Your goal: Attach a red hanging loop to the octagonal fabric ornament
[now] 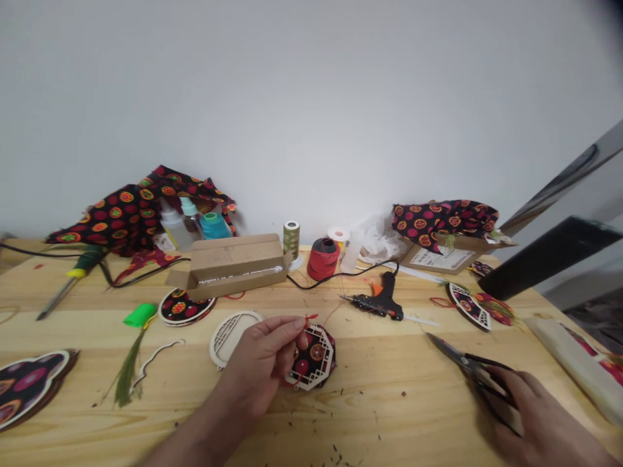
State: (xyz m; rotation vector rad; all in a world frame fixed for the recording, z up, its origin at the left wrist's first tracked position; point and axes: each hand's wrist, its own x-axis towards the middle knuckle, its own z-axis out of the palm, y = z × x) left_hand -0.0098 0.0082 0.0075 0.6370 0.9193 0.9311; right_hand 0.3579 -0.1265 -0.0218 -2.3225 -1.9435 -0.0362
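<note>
R hand [545, 418] w/ snips [470, 370]; L hand [260, 366] pinching ornament cord [307, 318]

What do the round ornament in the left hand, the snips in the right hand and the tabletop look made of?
The ornament has a pale, matte lattice frame, likely thin wood, though stiff card can't be ruled out, over printed fabric. The snips look like dark steel, judging by their slim, faintly shiny blades. The tabletop looks like bare or lightly finished pine, with pale yellow visible grain.
</note>
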